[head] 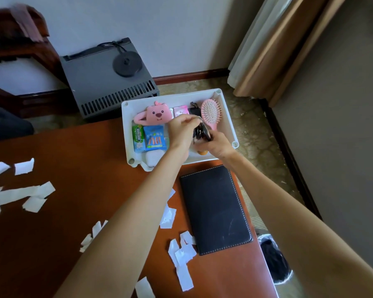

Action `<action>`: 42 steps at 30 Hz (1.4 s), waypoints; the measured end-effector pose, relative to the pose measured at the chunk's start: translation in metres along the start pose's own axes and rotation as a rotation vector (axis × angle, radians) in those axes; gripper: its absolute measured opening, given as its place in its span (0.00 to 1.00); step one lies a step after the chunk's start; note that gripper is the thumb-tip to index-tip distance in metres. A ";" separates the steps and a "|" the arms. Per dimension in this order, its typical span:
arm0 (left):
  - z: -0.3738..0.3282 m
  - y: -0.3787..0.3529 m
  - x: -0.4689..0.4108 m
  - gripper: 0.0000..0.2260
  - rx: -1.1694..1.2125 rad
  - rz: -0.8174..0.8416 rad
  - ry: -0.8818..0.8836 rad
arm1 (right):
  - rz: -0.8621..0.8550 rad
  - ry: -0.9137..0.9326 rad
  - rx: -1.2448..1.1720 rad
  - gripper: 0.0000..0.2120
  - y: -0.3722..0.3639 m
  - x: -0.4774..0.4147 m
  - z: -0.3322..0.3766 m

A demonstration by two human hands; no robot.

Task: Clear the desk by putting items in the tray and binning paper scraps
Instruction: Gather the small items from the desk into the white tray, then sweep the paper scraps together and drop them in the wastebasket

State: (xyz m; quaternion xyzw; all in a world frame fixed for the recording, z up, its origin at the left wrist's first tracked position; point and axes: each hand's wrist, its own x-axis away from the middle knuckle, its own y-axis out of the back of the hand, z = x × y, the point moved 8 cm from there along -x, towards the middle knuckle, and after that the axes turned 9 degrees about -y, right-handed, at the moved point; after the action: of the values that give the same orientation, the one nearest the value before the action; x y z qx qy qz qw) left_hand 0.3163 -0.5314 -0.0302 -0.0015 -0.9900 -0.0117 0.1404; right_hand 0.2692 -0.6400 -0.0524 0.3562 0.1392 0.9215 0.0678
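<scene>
A white tray point(228, 117) sits at the desk's far edge, holding a pink plush point(154, 114), a green gum pack point(137, 137), a blue packet point(155, 137) and a pink hairbrush point(211, 114). Both hands are over the tray's right half. My left hand point(182, 131) pinches the top ring of a black key bunch point(199, 132). My right hand point(216, 145) grips the same bunch from below. White paper scraps point(182, 252) lie strewn across the brown desk point(84, 168). A black leather folder point(214, 208) lies near the desk's right edge.
More paper scraps point(24, 193) lie at the desk's left. A bin with a black liner point(275, 259) stands on the floor right of the desk. A grey appliance point(108, 78) sits on the floor behind the tray. Curtains point(274, 46) hang at the right.
</scene>
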 end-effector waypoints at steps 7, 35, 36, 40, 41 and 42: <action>0.015 -0.013 -0.022 0.05 -0.014 -0.050 0.112 | -0.063 -0.087 0.134 0.05 0.006 -0.016 -0.006; -0.018 0.009 -0.013 0.18 -0.609 0.091 -0.177 | -0.370 0.023 0.671 0.14 -0.001 0.024 0.029; -0.025 0.016 -0.003 0.17 -0.627 0.092 -0.194 | -0.377 0.049 0.677 0.13 -0.005 0.033 0.031; -0.039 0.062 0.044 0.16 -0.692 0.050 -0.224 | -0.387 0.180 0.694 0.13 -0.033 0.081 0.036; -0.039 0.077 0.057 0.17 -0.708 0.035 -0.224 | -0.373 0.205 0.688 0.13 -0.044 0.094 0.033; -0.038 0.092 0.070 0.17 -0.724 0.021 -0.226 | -0.355 0.224 0.679 0.13 -0.056 0.107 0.027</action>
State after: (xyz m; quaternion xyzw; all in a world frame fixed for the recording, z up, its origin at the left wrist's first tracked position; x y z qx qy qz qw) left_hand 0.2601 -0.4399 0.0281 -0.0623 -0.9310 -0.3592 0.0207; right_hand 0.2098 -0.5572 0.0179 0.2263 0.5017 0.8302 0.0888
